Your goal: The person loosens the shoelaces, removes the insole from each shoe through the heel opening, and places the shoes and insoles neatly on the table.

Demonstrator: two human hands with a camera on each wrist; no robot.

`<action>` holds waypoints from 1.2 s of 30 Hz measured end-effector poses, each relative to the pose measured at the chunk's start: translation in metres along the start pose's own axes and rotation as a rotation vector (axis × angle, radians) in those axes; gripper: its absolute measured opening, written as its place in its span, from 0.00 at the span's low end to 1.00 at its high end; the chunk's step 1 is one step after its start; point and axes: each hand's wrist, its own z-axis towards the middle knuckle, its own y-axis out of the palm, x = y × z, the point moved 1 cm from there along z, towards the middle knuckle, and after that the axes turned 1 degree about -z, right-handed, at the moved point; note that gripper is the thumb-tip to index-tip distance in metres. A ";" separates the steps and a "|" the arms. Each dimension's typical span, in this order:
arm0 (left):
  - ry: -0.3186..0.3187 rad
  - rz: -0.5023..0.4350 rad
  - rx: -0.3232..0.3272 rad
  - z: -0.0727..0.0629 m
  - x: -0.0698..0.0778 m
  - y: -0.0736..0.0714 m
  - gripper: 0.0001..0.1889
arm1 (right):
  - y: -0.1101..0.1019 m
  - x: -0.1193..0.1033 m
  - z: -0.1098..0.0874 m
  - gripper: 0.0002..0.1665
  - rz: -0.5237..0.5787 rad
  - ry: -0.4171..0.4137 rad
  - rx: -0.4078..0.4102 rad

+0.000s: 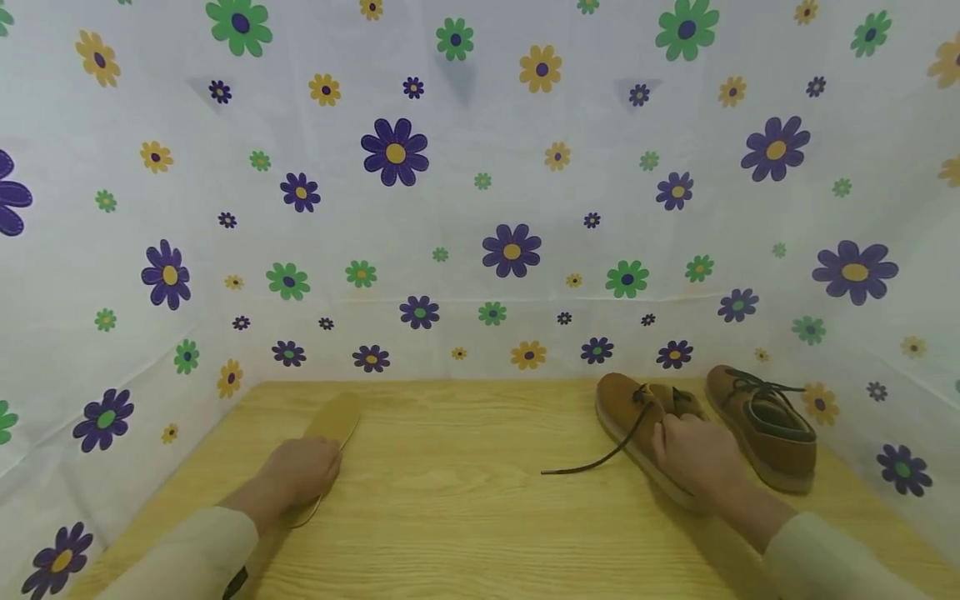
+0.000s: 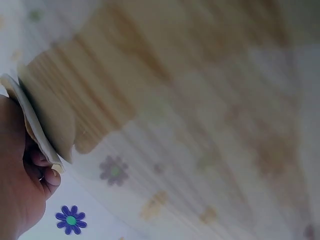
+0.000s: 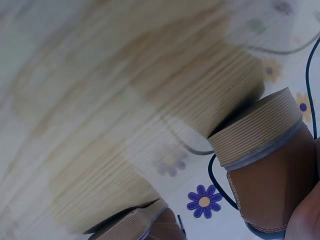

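In the head view, my left hand (image 1: 302, 468) grips a flat tan insole (image 1: 335, 417) at the left of the wooden table. Its curled fingers (image 2: 50, 177) and thin layered edge (image 2: 36, 125) show in the left wrist view. On the right, my right hand (image 1: 699, 454) holds a brown leather shoe (image 1: 621, 403) near its opening, toe pointing away. One dark lace (image 1: 592, 467) trails loose from that shoe onto the table. The ribbed sole (image 3: 260, 127) and brown heel (image 3: 265, 185) appear in the right wrist view; most of the right hand is out of that frame.
A matching brown shoe (image 1: 797, 458) with its lace tied stands just right of the held one. White cloth walls (image 1: 465, 233) printed with flowers enclose the wooden tabletop (image 1: 450, 517) at the back and both sides.
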 end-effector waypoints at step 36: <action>-0.211 0.032 -0.060 -0.023 -0.070 -0.007 0.14 | -0.004 0.054 0.020 0.26 0.129 0.234 -0.384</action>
